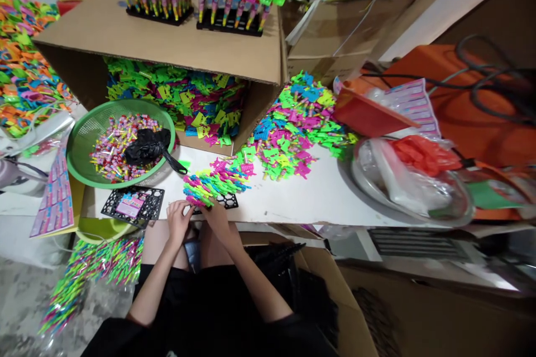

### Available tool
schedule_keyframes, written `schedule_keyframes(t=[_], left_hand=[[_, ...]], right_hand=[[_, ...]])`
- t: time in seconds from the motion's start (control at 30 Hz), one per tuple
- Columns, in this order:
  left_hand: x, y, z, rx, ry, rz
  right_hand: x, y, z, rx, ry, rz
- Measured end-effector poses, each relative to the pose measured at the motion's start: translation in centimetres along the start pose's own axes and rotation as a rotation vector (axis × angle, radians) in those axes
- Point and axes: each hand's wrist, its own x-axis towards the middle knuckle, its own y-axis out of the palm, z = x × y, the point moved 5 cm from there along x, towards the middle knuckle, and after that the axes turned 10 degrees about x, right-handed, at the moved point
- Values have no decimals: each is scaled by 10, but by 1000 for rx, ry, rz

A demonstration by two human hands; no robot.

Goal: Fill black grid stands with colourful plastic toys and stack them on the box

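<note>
Both hands meet at the near edge of the white table (318,195). Left hand (179,218) and right hand (215,215) curl their fingers on a black tray (228,201) partly filled with bright plastic toys (205,187). Green basket (84,139) of candies sits left.

Basket (84,139) left, toy pile (293,128) right.
</note>
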Motion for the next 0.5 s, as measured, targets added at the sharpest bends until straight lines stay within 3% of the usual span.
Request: schedule_keyframes(t=[0.1,0.33,0.5], left_hand=[[0,1,2,5,-7,5],[2,1,2,33,-33,45],[3,1,1,35,-11,28]], right_hand=[[0,-3,2,-23,29,-70],[8,-5,11,-120,69,34],[10,-6,13,-221,87,23]])
